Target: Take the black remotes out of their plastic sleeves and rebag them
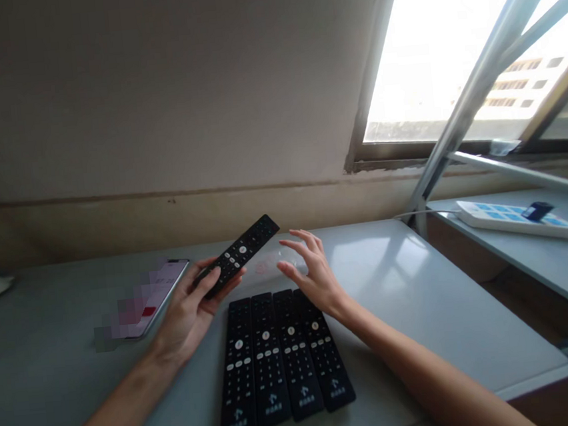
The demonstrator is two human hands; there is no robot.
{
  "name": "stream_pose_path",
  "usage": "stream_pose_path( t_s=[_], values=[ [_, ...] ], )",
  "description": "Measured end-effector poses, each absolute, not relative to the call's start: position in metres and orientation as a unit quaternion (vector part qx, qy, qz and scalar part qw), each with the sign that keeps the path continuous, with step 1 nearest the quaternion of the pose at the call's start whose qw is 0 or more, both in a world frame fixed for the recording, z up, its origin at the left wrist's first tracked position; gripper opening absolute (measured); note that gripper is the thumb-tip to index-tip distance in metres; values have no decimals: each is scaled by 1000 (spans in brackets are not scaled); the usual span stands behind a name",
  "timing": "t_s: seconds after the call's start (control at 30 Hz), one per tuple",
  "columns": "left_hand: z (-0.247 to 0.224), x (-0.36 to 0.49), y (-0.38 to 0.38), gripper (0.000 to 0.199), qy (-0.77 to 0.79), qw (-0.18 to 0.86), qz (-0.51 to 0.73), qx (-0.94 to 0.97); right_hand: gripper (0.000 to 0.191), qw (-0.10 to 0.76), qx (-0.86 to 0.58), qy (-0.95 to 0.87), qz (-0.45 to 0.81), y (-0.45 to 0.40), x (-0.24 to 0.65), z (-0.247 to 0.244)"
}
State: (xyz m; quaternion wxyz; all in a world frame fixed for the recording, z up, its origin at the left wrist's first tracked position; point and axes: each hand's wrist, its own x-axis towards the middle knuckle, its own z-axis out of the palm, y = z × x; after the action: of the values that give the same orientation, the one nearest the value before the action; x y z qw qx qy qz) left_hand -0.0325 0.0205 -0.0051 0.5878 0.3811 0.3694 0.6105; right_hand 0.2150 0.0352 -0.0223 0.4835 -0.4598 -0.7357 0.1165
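A black remote control (253, 238) with white and grey buttons is held at a slant in my left hand (188, 312), its far end pointing up and right. My left thumb presses on its button face and the fingers pass underneath. Just right of the remote's far end, my right hand (316, 273) is raised with its fingers spread and nothing in them. Below both hands, several more black remotes (269, 368) lie side by side on the grey desk (385, 277), button faces up. My right hand and wrist partly cover the top of the rightmost one.
A phone (168, 284) with a lit, partly blurred screen lies left of my left hand. On the right, past a metal frame post (454, 106), a white power strip (515, 217) with a black plug rests on another surface. A wall and window stand behind.
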Motion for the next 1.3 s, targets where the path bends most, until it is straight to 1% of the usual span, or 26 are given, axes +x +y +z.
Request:
stream_pose_path(
  t_s=[0.07,0.1,0.2,0.3,0.37,0.43,0.5,0.6,0.63,0.7,0.77,0.83,0.97,1.1,1.2,1.3],
  values=[
    [-3,-30,14,36,376,584,577,431,47,493,-436,-735,163,22,205,-20],
    [-3,-29,11,36,378,581,562,451,47,506,-433,-722,187,16,200,-19],
    [-2,-24,5,37,379,565,529,507,34,556,-438,-642,293,4,188,-16],
    [0,-23,6,37,395,516,493,579,35,595,-420,-554,404,5,189,-11],
    [2,-26,9,38,410,482,485,603,38,625,-409,-510,428,12,198,-8],
    [4,-34,14,46,432,442,502,605,44,644,-414,-471,439,22,213,-8],
    [5,-45,20,54,473,366,518,611,49,630,-440,-443,462,34,231,-11],
    [0,-62,31,63,543,189,462,675,55,598,-503,-453,429,52,256,-21],
    [-2,-67,35,61,550,126,433,703,56,589,-520,-474,399,56,263,-25],
    [-9,-73,43,49,523,69,374,762,58,583,-528,-494,371,62,270,-32],
    [-15,-78,51,29,478,72,366,795,60,577,-529,-515,351,64,273,-37],
    [-21,-83,58,24,446,74,377,808,62,567,-529,-537,331,61,273,-39],
    [-31,-91,67,32,421,84,368,825,65,551,-538,-566,294,49,280,-42],
    [-41,-93,69,43,425,84,364,824,67,534,-546,-578,289,32,293,-43],
    [-47,-92,71,42,440,74,371,815,65,515,-535,-597,303,16,299,-42],
    [-49,-91,72,37,449,56,372,811,61,488,-519,-624,320,-2,299,-41]
  ],
)
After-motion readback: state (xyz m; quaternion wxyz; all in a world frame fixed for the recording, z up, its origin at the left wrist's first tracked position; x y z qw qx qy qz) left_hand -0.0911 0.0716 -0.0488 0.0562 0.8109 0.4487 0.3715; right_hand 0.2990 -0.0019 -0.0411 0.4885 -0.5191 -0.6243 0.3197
